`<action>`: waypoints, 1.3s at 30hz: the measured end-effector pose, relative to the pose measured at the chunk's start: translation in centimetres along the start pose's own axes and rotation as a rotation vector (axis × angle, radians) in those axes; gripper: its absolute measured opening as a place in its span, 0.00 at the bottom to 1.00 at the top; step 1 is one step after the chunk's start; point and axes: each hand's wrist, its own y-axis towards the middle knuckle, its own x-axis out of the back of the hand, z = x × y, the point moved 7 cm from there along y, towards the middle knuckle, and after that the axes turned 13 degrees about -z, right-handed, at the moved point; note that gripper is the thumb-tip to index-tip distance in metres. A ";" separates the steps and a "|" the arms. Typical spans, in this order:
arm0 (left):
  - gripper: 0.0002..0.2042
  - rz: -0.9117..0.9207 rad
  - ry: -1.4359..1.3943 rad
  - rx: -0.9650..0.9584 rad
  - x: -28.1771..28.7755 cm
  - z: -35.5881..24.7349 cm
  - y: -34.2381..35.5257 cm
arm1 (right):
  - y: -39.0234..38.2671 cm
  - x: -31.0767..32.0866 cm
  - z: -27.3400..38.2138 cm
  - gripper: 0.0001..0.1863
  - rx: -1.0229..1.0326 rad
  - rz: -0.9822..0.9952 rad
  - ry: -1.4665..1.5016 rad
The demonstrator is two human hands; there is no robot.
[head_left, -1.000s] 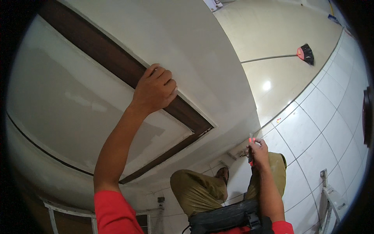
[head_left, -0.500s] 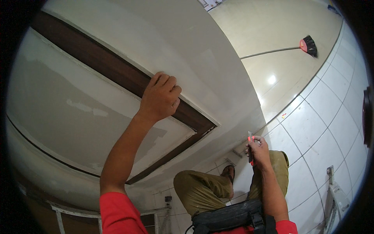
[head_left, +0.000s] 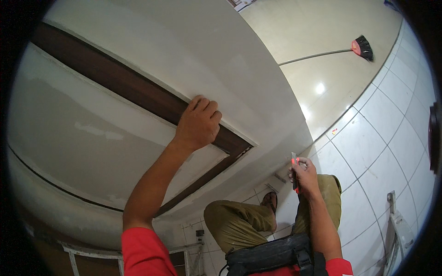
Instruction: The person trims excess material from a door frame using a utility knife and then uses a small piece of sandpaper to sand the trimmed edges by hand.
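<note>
My left hand [head_left: 199, 122] is closed, its fingers curled against the upper edge of a dark brown wooden strip [head_left: 115, 82] recessed in a pale, patchily plastered panel [head_left: 99, 131]. Whatever those fingertips may pinch is hidden behind the knuckles. Lower and to the right, my right hand [head_left: 305, 175] grips a utility knife [head_left: 295, 174] with a black and red handle. Its blade points up, away from me. The knife stays apart from the panel, above my right knee.
A broom [head_left: 362, 48] with black bristles lies on the beige floor [head_left: 317, 27] at the far right. White tiles [head_left: 368, 138] run down the right side. One metal ladder frame [head_left: 399, 230] stands at lower right, another metal frame [head_left: 92, 250] at lower left.
My left hand has slid a short way right and toward me along the strip's edge, nearer its corner. The right hand keeps the knife in nearly the same place.
</note>
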 end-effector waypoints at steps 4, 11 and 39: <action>0.06 0.009 0.016 -0.005 -1.3 -1.3 -0.4 | 0.0 0.1 0.2 0.19 -0.016 -0.006 0.015; 0.09 0.003 -0.039 0.027 -3.9 -4.4 -1.4 | 0.1 0.4 0.0 0.19 -0.025 -0.004 0.008; 0.28 0.538 -1.192 0.805 -10.5 -23.5 -10.9 | -0.4 3.2 2.9 0.24 -0.021 -0.082 0.092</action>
